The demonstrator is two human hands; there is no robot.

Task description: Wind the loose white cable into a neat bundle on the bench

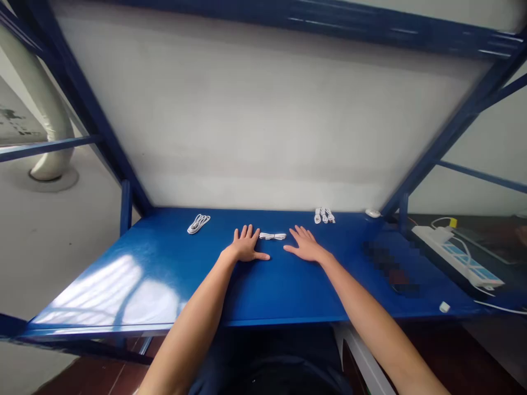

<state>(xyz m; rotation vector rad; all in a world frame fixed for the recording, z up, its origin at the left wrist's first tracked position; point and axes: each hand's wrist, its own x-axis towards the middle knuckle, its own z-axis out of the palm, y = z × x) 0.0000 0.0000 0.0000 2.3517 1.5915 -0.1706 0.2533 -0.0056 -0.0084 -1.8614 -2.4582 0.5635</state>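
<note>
White bundled cable (272, 236), long axis left-right, on blue metal surface (164, 263) between left hand (245, 247) and right hand (307, 247); both hands flat, released, grasping nothing.

Blue table (123, 274): three white cable bundles (272, 236), both hands flat.

Head cam, looks fwd/down over blue table (144, 263), approx arm's reach; single view.

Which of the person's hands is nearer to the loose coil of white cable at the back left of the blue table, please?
Left. The left hand lies flat just right of and in front of the cable coil; the right hand lies flat farther right, beyond a small cable bundle.
</note>
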